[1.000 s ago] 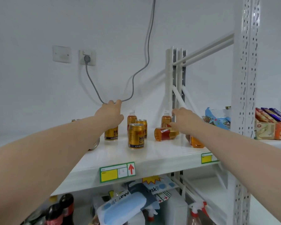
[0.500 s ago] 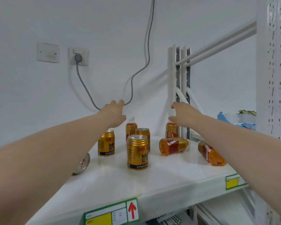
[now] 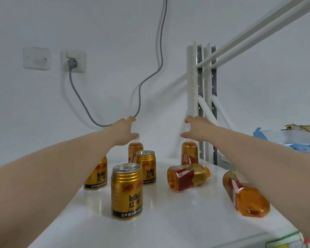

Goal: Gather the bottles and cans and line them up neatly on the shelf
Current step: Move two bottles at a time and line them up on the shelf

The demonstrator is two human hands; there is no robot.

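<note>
On the white shelf [image 3: 168, 221] stand three gold cans: a near can [image 3: 127, 191], a middle can [image 3: 146, 167] and a left can [image 3: 97, 175] partly behind my forearm. Two amber tea bottles stand upright at the back: the left bottle [image 3: 133, 149] and the right bottle [image 3: 189, 152]. Two more lie on their sides: a middle bottle [image 3: 186, 177] and a bottle [image 3: 245, 196] at the right. My left hand [image 3: 124, 132] hovers open over the left upright bottle's cap. My right hand [image 3: 197, 127] hovers open above the right upright bottle.
A grey cable [image 3: 150, 76] hangs from a wall socket [image 3: 74, 61] behind the shelf. White shelf uprights [image 3: 203, 97] stand at the back right. Packaged goods [image 3: 293, 140] lie beyond them on the right. A price label [image 3: 290, 242] marks the front edge.
The view has moved closer and higher over the shelf. Both hands have reached farther back, arriving above the two upright bottles, with fingers spread.
</note>
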